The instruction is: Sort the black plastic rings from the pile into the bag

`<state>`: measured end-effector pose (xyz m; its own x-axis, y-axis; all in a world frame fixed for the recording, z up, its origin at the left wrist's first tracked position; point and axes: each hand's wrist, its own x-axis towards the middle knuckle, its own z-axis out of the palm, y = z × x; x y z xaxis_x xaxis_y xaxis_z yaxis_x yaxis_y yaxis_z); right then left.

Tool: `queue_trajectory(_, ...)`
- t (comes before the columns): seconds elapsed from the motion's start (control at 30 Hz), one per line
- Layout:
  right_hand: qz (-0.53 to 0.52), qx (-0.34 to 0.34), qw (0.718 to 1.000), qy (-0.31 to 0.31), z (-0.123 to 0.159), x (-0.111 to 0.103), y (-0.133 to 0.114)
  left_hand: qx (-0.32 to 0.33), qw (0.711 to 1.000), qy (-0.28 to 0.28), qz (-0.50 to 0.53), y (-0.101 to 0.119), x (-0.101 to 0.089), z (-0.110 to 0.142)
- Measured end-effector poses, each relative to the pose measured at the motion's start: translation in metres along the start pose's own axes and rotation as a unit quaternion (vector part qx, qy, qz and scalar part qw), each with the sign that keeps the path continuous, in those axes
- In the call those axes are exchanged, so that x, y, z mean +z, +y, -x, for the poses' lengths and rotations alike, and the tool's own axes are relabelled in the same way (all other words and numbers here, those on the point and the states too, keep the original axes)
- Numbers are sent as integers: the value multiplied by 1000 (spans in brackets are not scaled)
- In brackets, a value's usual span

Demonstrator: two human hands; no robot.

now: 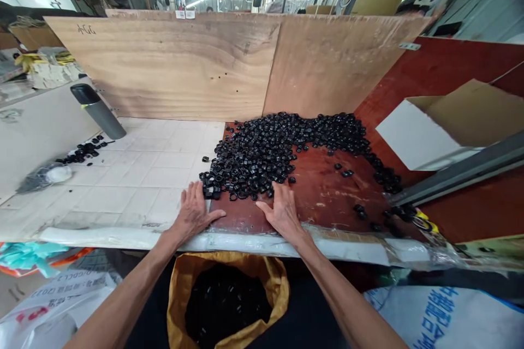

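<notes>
A big heap of small black plastic rings [278, 147] lies on the reddish board [327, 196] at the table's middle. My left hand [193, 212] lies flat and open on the table, fingers touching the heap's near left edge. My right hand [282, 210] is also flat and open, fingertips at the heap's near edge. Neither hand holds anything. Below the table edge, between my arms, stands a yellow sack [227, 300] filled with the same black rings.
A grey bottle [98, 110] leans at the left beside a small cluster of black rings [84, 152]. Plywood walls [184, 65] close the back. A cardboard box [446, 120] sits at the right. White printed sacks [446, 316] lie below. A person is at the far right.
</notes>
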<state>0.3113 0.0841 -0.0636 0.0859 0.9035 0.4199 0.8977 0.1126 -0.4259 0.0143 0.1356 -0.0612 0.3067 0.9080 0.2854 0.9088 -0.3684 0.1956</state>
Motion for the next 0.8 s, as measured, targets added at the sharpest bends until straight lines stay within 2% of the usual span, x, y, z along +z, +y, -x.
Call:
queue_trajectory(0.1, -48, -42, 998, -8, -1, 13, -19, 35, 999, 19, 13, 34, 12, -3)
queue_trajectory(0.2, -105, -69, 992, -25, -3, 18, -31, 37, 999, 32, 15, 51, 18, -7)
queue_trajectory(0.3, -182, -88, 978, -47, -6, 13, -31, 72, 996, 28, 45, 52, 15, -8)
queue_trajectory(0.37, -232, -77, 968, -48, -6, 6, -29, 91, 992, 35, 78, 51, 8, -3)
queue_trajectory(0.53, -254, -26, 967, 19, -2, -12, -31, 9, 986, 106, 126, 48, -20, 25)
queue_trajectory(0.6, -247, -30, 968, -1, 2, -17, -33, -4, 984, 94, 152, 46, -27, 35)
queue_trajectory(0.67, -227, -50, 972, -46, 8, -19, -33, 3, 983, 52, 175, 45, -29, 39)
queue_trajectory(0.8, -190, -74, 976, -82, 18, -20, -29, 30, 983, 8, 180, 46, -25, 33)
